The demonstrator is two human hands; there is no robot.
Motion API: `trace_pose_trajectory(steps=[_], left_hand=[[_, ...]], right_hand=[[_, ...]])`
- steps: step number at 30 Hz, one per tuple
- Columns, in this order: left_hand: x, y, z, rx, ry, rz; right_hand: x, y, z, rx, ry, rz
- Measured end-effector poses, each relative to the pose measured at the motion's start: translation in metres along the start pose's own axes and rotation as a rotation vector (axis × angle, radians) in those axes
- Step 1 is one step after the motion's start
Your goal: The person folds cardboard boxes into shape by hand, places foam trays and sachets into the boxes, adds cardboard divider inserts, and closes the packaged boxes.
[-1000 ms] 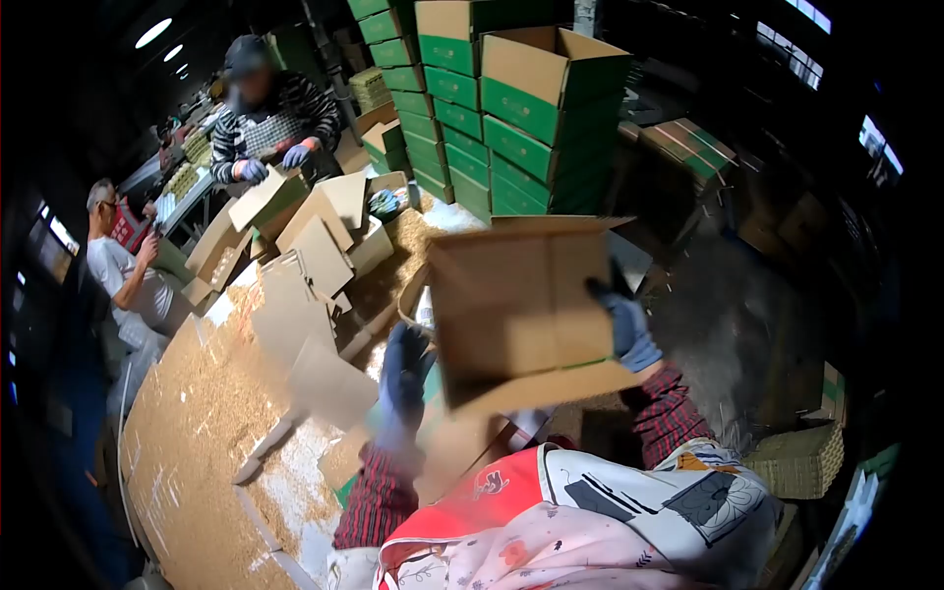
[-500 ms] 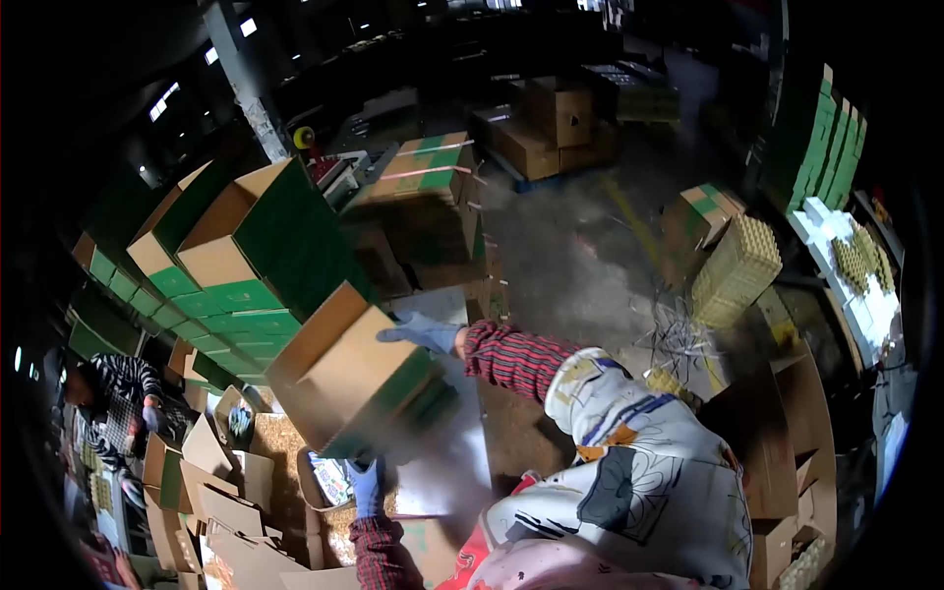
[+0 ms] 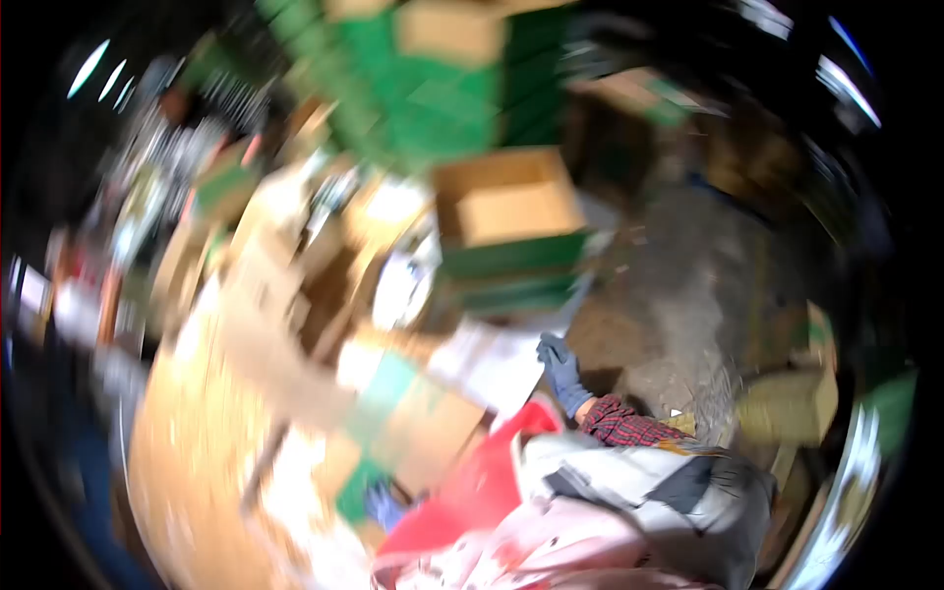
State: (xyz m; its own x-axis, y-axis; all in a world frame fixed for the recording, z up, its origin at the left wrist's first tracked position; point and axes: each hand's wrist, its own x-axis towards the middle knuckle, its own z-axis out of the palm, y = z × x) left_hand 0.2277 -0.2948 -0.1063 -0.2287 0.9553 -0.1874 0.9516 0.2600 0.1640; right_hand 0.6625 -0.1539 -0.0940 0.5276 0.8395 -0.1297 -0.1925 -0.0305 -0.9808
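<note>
One cardboard box [image 3: 425, 421] with a green strip [image 3: 379, 405] lies low, just left of centre; the blurred left grip [image 3: 383, 504] is at its near edge, its hold unclear. The right grip [image 3: 562, 376] looks half open, apparently empty. Box handling seems in hand; lifting this one would call for both grips. Beyond, an open green box [image 3: 511, 258] shows only cardboard inside.

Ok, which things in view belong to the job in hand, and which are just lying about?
Likely the job:
- brown cardboard box with green band, nearest the left hand
- open green-and-brown cardboard box, beyond the right hand

Seemingly lying about:
- blurred yellowish block-shaped stack, material unclear
- thin pale strips on the floor
</note>
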Motion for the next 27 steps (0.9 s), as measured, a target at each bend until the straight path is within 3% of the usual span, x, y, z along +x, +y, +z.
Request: trace_pose_trajectory(steps=[1,2,3,5,6,9,11,12,13,14,15,17,19,20,21,22,23,24,25,27], left_hand=[[-0.019,-0.019,0.011,0.045,-0.06,-0.046],[-0.033,-0.035,0.026,0.085,-0.092,-0.065],[-0.049,0.027,-0.053,-0.034,-0.165,-0.075],[-0.047,0.047,-0.062,0.102,-0.191,-0.073],[-0.051,0.046,-0.056,0.092,-0.176,-0.11],[-0.047,0.033,-0.047,0.106,-0.127,-0.045],[-0.049,0.026,-0.052,0.052,-0.122,0.084],[-0.053,0.027,-0.067,0.03,-0.052,0.151],[-0.055,0.016,-0.066,0.034,-0.03,0.123],[-0.055,0.008,-0.062,0.015,-0.002,0.226],[-0.052,0.002,-0.062,-0.004,0.031,0.334],[-0.064,0.033,-0.159,-0.006,0.083,0.342],[-0.074,0.046,-0.213,-0.192,0.048,0.387],[-0.076,0.051,-0.24,-0.311,-0.08,0.382],[-0.071,0.052,-0.243,-0.317,-0.059,0.373],[-0.068,0.053,-0.244,-0.485,-0.179,0.369],[-0.065,0.052,-0.244,-0.648,-0.304,0.368],[-0.058,0.052,-0.226,-0.831,-0.288,0.374],[-0.057,0.049,-0.218,-0.827,-0.27,0.379],[-0.058,0.045,-0.208,-1.35,-0.257,0.174]], right_hand=[[-0.032,0.001,0.018,-0.052,-0.132,-0.037],[-0.047,0.003,0.03,-0.481,-0.435,0.07],[-0.065,-0.016,0.051,-0.936,-0.609,-0.192],[-0.079,-0.019,0.069,-0.879,-0.855,0.014],[-0.086,-0.017,0.079,-1.16,-0.922,0.002],[-0.085,-0.039,0.087,-1.071,-0.925,0.0],[-0.077,-0.034,0.082,-1.003,-0.763,-0.314],[-0.065,-0.032,0.086,-0.851,-0.761,-0.295],[-0.062,-0.045,0.095,-0.575,-0.734,0.0],[-0.055,-0.074,0.105,-0.383,-0.8,0.216],[-0.05,-0.097,0.115,-0.282,-0.784,0.331],[-0.051,-0.15,0.149,-0.045,-0.787,0.218],[-0.051,-0.177,0.183,0.062,-0.834,0.203],[-0.049,-0.185,0.196,0.164,-0.858,0.201],[-0.046,-0.157,0.214,0.143,-0.911,0.097],[-0.044,-0.128,0.234,0.127,-0.956,-0.008],[-0.062,-0.115,0.258,-0.152,-0.877,-0.249],[-0.079,-0.091,0.272,0.023,-1.013,0.074],[-0.093,-0.102,0.286,-0.245,-0.971,-0.05],[-0.108,-0.126,0.297,-0.088,-1.117,0.085]])
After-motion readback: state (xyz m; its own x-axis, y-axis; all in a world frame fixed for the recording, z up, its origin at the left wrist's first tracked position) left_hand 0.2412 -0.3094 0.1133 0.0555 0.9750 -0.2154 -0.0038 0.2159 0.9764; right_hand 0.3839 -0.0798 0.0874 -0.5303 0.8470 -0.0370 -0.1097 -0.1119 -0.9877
